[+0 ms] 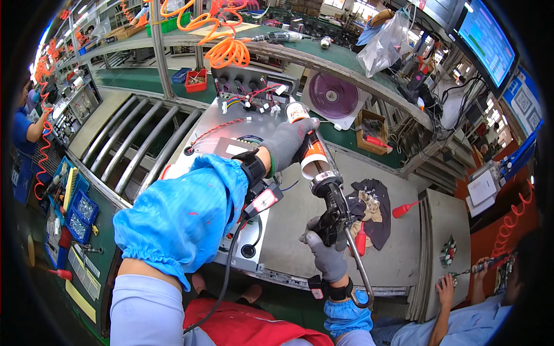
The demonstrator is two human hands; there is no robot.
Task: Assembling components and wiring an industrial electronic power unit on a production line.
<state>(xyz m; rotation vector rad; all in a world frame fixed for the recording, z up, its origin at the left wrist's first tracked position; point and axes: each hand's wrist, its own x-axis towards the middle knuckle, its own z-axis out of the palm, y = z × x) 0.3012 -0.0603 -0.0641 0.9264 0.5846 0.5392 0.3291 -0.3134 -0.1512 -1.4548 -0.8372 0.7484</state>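
Workshop interior, catalogued from where I stand. Grey table [389, 265], metal-edged: 1. Roller conveyor [151, 141], steel rollers, left of it: 1. Green-topped side table [109, 254], farther left: 1. Raised shelf [314, 53], green surface, pale edge, beyond the table: 1. Upright metal post [160, 52], near the conveyor. Monitor [487, 40], lit, upper right. Orange-red panel [482, 240], right. Bright windows [363, 9], far end. Floor [294, 304]: dark green.
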